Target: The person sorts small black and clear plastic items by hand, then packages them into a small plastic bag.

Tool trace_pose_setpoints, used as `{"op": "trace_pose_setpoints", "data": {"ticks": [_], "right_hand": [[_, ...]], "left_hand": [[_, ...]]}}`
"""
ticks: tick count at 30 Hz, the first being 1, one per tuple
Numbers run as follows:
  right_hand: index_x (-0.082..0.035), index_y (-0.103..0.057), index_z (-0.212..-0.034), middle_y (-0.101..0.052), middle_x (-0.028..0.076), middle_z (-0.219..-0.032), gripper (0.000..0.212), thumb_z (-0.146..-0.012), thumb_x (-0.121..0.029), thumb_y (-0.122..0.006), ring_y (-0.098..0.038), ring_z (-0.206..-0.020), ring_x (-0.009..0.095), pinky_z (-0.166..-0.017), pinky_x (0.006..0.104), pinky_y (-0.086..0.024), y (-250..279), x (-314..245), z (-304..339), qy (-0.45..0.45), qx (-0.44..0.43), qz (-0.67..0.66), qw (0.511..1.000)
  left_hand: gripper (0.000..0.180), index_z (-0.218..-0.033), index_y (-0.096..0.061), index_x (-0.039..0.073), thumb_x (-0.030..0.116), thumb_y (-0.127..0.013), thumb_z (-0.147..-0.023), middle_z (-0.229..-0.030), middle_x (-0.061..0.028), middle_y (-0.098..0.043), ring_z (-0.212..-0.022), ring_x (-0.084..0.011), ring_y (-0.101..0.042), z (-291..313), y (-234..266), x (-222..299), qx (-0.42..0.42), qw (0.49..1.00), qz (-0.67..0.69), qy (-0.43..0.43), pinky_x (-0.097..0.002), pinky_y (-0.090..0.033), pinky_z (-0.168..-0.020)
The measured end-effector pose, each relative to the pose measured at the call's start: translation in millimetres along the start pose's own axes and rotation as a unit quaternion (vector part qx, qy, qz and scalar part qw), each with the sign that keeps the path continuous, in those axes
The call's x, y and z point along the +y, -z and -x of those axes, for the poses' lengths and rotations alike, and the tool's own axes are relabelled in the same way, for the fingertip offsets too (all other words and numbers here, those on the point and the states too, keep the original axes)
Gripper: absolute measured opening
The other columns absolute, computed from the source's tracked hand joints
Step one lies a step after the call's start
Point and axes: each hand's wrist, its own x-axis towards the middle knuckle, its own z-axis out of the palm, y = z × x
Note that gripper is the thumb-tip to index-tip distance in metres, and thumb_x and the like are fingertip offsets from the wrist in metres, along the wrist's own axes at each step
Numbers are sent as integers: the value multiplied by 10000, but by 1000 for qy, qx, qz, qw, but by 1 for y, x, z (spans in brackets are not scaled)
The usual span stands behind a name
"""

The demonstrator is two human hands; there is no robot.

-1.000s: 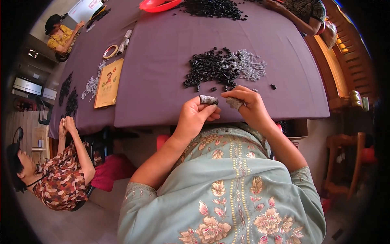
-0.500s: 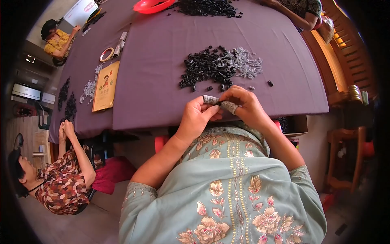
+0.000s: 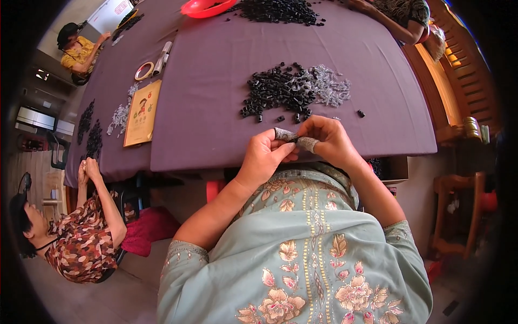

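Observation:
My left hand (image 3: 264, 156) and my right hand (image 3: 330, 141) meet at the table's front edge, fingertips pinched together. Between them is a small black part (image 3: 295, 139), mostly covered by the fingers. Grey wraps cover a finger of each hand. Just beyond my hands lies a pile of small black cylindrical pieces (image 3: 275, 92). Against its right side rests a pile of small clear plastic pieces (image 3: 329, 86). One loose black piece (image 3: 361, 113) lies to the right, and another (image 3: 280, 118) sits nearer my fingers.
A purple cloth (image 3: 205, 97) covers the table. On the left are a yellow booklet (image 3: 142, 114), a tape roll (image 3: 144, 71) and more small pieces. At the far side stand a red bowl (image 3: 208, 7) and a larger black heap (image 3: 278, 11). Other people sit left and far right.
The view has shifted slightly. My hands stay together in the same pinch, with only small finger movement. The piles look unchanged.

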Motion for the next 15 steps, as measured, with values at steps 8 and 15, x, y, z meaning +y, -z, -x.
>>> {"op": "trace_pose_setpoints", "data": {"ticks": [8,15], "right_hand": [[30,-636,-920,-664,30,-854,134,-810,105,-624,-642,-814,89,-734,232,-513,13,-2,-6,-10,-48,-7,999],[30,-645,-924,-649,19,-854,155,-793,112,-640,-618,-810,82,-743,241,-508,11,-2,-5,3,-19,53,998]], "left_hand": [[141,-1059,-625,-14,57,-625,-938,-938,-94,-718,-796,-150,-697,-2,-3,0,-13,1000,12,7,-260,-569,-718],[128,-1046,-621,-17,59,-616,-944,-930,-99,-718,-792,-155,-702,-6,-4,-1,-11,1000,-1,16,-265,-573,-703]]}}
